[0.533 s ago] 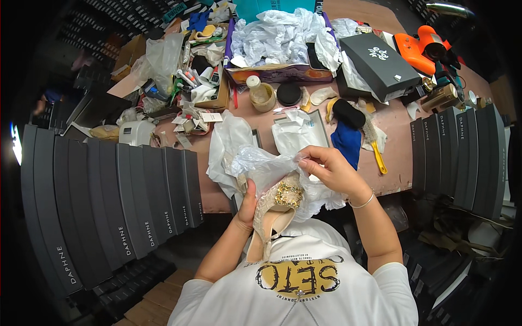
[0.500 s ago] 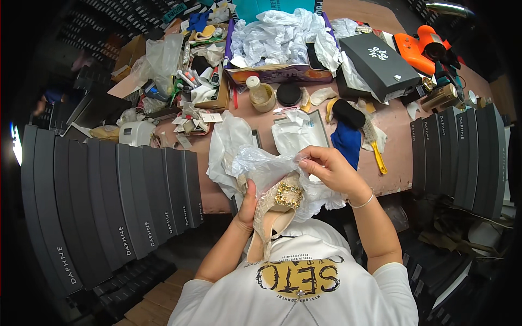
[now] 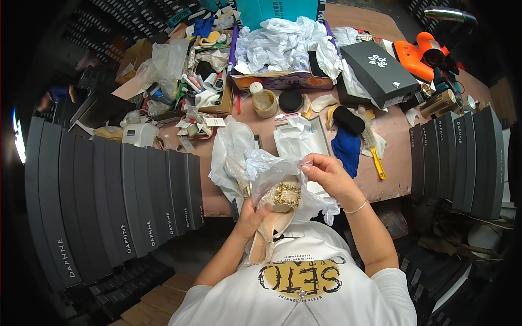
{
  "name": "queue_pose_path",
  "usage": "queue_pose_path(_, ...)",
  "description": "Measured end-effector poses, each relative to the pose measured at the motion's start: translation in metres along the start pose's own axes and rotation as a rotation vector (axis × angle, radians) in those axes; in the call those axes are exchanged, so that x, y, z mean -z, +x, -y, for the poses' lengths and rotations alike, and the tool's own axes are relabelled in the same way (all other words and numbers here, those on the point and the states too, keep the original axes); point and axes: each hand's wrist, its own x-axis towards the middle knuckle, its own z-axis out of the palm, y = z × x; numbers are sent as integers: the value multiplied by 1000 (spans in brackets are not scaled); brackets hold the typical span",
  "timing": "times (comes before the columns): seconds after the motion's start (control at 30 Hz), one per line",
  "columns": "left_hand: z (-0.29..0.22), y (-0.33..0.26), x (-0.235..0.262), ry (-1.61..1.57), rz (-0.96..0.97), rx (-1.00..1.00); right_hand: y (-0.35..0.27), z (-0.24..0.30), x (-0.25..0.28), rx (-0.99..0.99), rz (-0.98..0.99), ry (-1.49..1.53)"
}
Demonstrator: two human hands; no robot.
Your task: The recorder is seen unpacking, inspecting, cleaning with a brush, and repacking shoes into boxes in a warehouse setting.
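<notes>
The table (image 3: 397, 136) is lying crowded from its far edge to its near edge, with rows of dark grey boxes (image 3: 114, 201) standing off its left end and more off its right. On it a dark grey shoebox (image 3: 375, 65) is sitting toward the far right corner, and white tissue paper (image 3: 231, 155) is spreading across the near edge.

Just off that near edge, above the person's lap, the left hand (image 3: 247, 220) is closing around the beige shoe (image 3: 274, 217), gripping it at mid-length, with the toe and its gold jewelled buckle (image 3: 286, 194) pointing toward the table. The right hand (image 3: 326, 174) is pinching the clear plastic bag (image 3: 272, 168) between fingertips, the bag draping over the toe.

The thin film is likely catching on the raised buckle, so a hard pull could be tearing the bag or loosening stones. The shoe is being held by one hand only, over open space; a slip would be dropping it to the floor.
</notes>
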Motion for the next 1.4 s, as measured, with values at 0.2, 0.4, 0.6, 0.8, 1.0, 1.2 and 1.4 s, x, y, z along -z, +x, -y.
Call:
queue_pose_path(0.2,0,-5,-1,14,-34,163,9,0,4,-56,25,99)
queue_pose_path(0.4,3,-7,8,-9,-67,272,10,6,15,-55,98,73)
queue_pose_path(0.6,4,-6,5,-77,-58,249,7,4,17,-74,65,62)
queue_pose_path(0.8,2,-6,2,-90,-74,280,5,1,17,-78,55,84)
queue_pose_path(1.0,5,-5,2,-69,-49,271,2,-3,18,-75,40,111)
queue_pose_path(1.2,4,-5,-2,-39,-66,252,-1,-4,17,-70,32,135)
queue_pose_path(1.4,-2,-7,-7,25,-126,276,-5,-7,22,-68,44,156)
